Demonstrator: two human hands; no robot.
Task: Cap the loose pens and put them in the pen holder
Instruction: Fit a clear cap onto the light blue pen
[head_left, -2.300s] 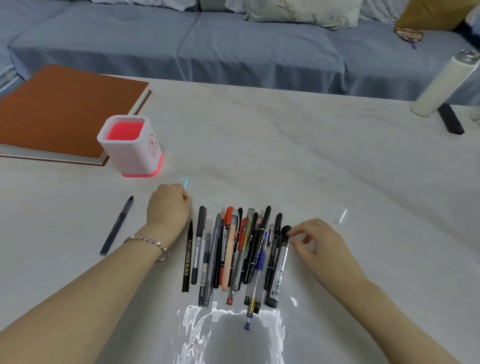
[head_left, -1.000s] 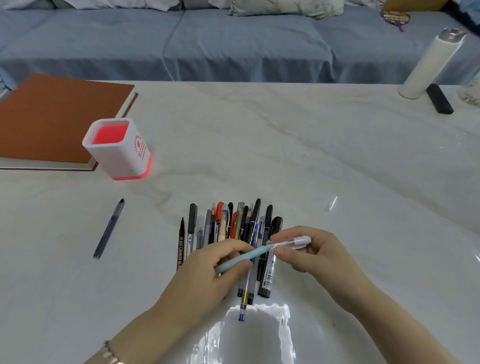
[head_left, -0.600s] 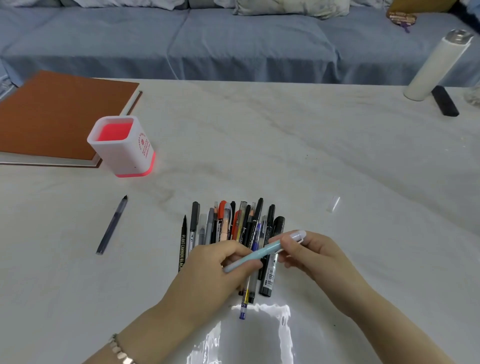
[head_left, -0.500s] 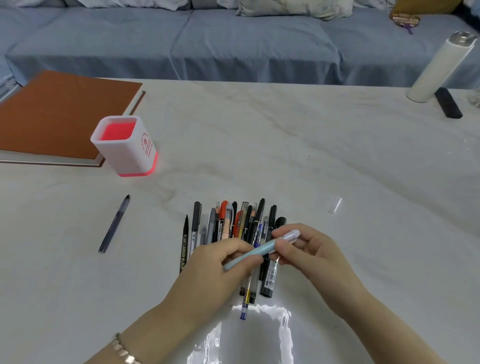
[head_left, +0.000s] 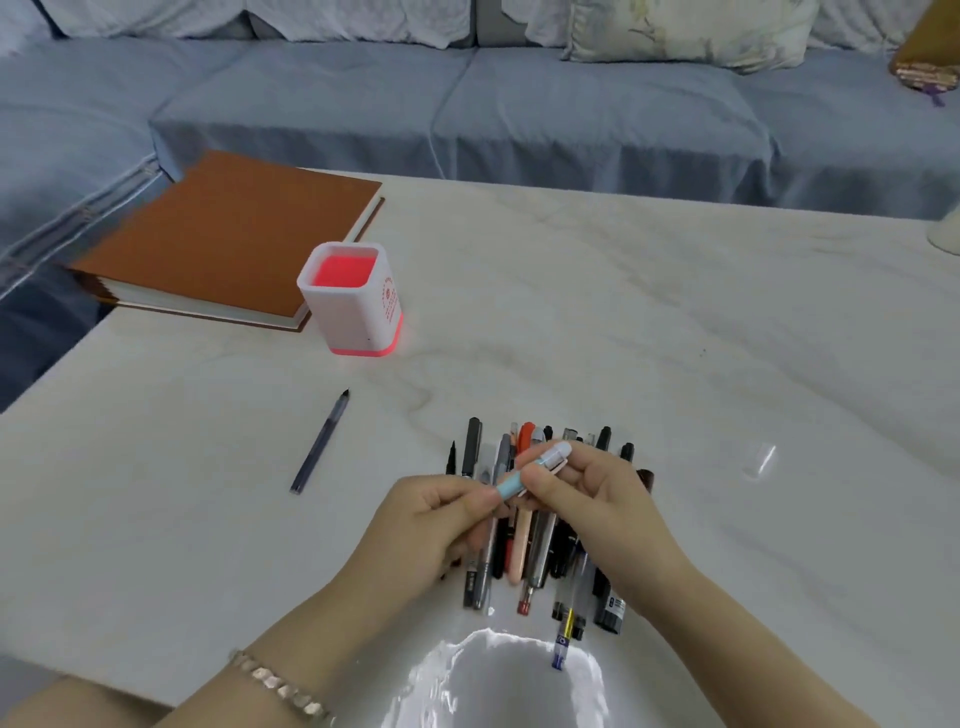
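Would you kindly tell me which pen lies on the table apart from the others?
The slim dark pen, lying alone left of the bundle, toward the pen holder; the rest lie bunched together.

Red print on the pen holder (head_left: 354, 318) and labels on the pens (head_left: 521, 545) are too blurred to read

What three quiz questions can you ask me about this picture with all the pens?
1. True or false: the pen holder already has pens in it.
2. How many hands hold the light-blue pen? A none, B one, C two.
3. What flat thing lies just behind the pen holder?

Key: 1 false. 2 C, the left hand and the right hand. 3 the brown book.
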